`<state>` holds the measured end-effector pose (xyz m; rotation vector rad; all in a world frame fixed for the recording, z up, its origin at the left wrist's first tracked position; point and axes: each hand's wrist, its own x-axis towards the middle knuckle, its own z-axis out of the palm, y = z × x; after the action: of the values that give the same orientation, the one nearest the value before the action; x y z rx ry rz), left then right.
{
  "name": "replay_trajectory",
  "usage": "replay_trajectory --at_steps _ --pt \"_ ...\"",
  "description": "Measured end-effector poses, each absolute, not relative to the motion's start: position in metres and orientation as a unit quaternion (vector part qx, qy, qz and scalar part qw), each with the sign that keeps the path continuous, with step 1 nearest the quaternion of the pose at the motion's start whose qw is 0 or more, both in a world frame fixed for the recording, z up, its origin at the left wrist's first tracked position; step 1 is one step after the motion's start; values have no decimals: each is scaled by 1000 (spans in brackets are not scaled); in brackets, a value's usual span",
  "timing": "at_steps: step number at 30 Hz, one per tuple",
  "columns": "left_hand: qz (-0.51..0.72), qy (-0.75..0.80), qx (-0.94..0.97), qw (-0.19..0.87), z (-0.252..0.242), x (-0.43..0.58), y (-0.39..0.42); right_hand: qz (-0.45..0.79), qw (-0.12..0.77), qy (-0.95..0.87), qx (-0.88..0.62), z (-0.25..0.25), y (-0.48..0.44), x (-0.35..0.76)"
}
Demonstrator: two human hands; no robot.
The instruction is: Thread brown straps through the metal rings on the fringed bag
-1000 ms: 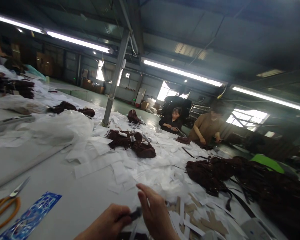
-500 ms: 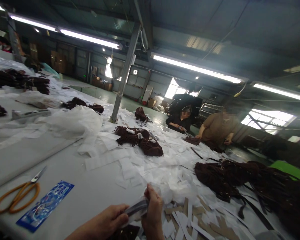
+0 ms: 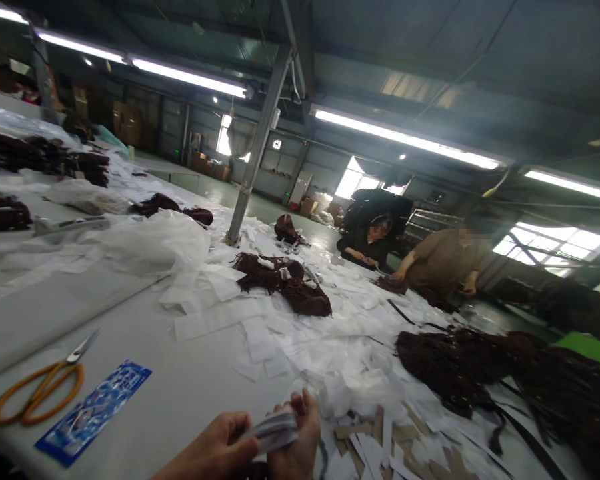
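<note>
At the near edge of the table, my left hand [image 3: 220, 445] pinches a strip wrapped in thin whitish film [image 3: 275, 432] between thumb and fingers. The other end of the strip lies in my right hand [image 3: 300, 427], which is turned palm up with its fingers curled. Dark grey shows through the wrapping; what is inside cannot be made out. Part of a dark brown item appears below the hands at the bottom edge. Left of my hands lie orange-handled scissors [image 3: 43, 395] and a blue printed packet [image 3: 95, 412].
White sheets and film [image 3: 260, 320] litter the table, with cut paper and card strips [image 3: 380, 443] at front right. Brown fringed bags [image 3: 290, 280] lie mid-table; a larger brown pile [image 3: 460, 367] is on the right. A post [image 3: 253, 167] stands beyond. Two people work at the far side.
My right hand has rolled more palm up and sits slightly lower. The wrapped strip now shows a wider, paler face. The whole view has shifted a little.
</note>
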<state>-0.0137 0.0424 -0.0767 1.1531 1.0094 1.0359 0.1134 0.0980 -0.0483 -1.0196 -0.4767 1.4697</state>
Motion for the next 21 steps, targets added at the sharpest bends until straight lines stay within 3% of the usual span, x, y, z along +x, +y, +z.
replay_trajectory --at_steps 3,6,10,17,21 --pt "391 515 558 520 -74 -20 42 671 607 -82 -417 -47 98 111" --pt "380 445 539 606 -67 -19 42 700 600 -42 -385 -43 99 110" --pt "484 331 413 696 -63 -8 44 721 577 4 -383 -39 98 106" --pt "552 350 251 714 -86 -10 48 693 558 -42 -454 -57 84 82" --pt "530 360 229 733 -95 -13 52 673 571 -111 -457 -79 82 78"
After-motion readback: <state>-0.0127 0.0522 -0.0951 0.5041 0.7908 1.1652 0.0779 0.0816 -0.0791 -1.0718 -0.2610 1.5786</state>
